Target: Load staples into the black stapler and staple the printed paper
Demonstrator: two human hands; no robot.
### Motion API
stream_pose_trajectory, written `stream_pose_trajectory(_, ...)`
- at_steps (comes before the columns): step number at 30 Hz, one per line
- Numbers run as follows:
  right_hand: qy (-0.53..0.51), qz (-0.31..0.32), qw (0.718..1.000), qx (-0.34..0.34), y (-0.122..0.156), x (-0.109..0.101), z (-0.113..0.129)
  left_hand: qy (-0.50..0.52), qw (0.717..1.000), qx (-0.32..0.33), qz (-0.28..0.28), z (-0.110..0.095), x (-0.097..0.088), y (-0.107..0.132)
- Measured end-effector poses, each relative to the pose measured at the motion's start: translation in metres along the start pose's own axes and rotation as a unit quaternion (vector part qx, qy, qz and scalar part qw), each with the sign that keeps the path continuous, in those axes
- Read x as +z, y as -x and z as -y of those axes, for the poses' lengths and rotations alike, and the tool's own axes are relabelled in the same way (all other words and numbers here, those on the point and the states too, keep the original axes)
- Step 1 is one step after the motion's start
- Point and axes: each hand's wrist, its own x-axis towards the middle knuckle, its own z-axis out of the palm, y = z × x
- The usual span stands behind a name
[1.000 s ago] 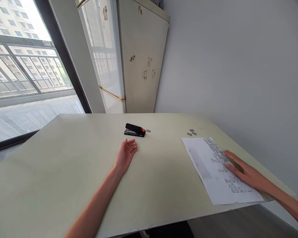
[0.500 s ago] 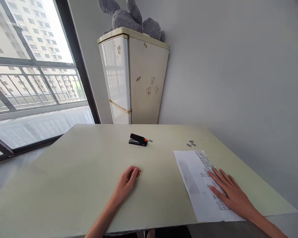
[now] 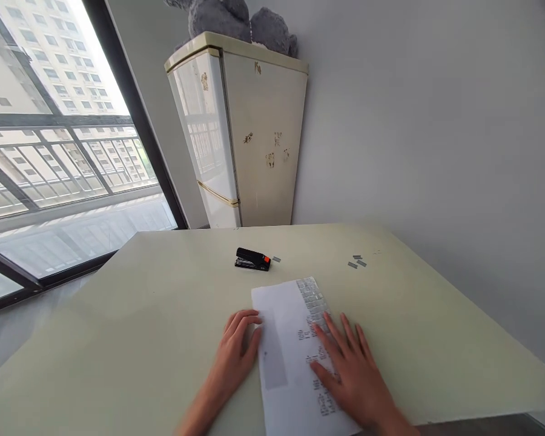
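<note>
Two hands: both open, gripping nothing.
L hand (image 3: 236, 350): palm down on counter (image 3: 154, 315), fingers bent, tips at sheet (image 3: 279, 345) left edge.
R hand (image 3: 350, 376): flat, fingers spread, pressing on sheet's print.
Sheet: front-centre of counter; stapler (image 3: 252, 259) beyond, apart.

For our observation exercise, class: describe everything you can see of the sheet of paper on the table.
The sheet of paper is white, thin and rectangular. It lies flat on the pale table, its long side running away from the viewer at a slight slant. Small dark print fills its right half, and a faint grey block marks the left half. The right hand rests flat on the printed part with fingers spread. The left hand touches its left edge.
</note>
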Motion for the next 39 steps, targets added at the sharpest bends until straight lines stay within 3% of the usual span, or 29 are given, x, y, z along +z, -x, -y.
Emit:
stream_pose_trajectory(5, -0.074, -0.018, 0.997, 0.018, -0.025, 0.014, 0.068, -0.132, 0.987, 0.079, 0.048, 0.008, -0.001, 0.003)
stream_pose_trajectory(9, -0.167, -0.001, 0.986, 0.025, -0.029, 0.008, 0.089, -0.218, 0.969, 0.074, 0.089, 0.021, -0.012, 0.005)
stream_pose_trajectory(13, -0.252, 0.019, 0.966, 0.053, -0.017, -0.008, 0.058, -0.246, 0.957, 0.078, 0.131, 0.032, -0.028, 0.002)
stream_pose_trajectory(17, -0.211, 0.004, 0.971, 0.112, 0.006, -0.020, -0.002, -0.241, 0.956, 0.078, 0.147, 0.040, -0.042, -0.005)
stream_pose_trajectory(20, -0.169, -0.019, 0.980, 0.106, 0.021, -0.024, -0.031, -0.231, 0.957, 0.069, 0.160, 0.044, -0.049, -0.009)
stream_pose_trajectory(26, -0.118, -0.052, 0.991, 0.037, 0.024, -0.022, -0.030, -0.202, 0.965, 0.065, 0.151, 0.050, -0.058, -0.018)
stream_pose_trajectory(30, -0.107, -0.054, 0.992, 0.028, 0.020, -0.023, -0.027, -0.215, 0.969, 0.069, 0.099, 0.043, -0.058, -0.050)
stream_pose_trajectory(34, -0.104, -0.047, 0.993, 0.032, 0.019, -0.023, -0.029, -0.242, 0.965, 0.089, 0.043, 0.038, -0.044, -0.111)
stream_pose_trajectory(39, -0.106, -0.056, 0.992, 0.026, 0.018, -0.021, -0.028, -0.291, 0.947, 0.093, 0.101, 0.055, -0.029, -0.183)
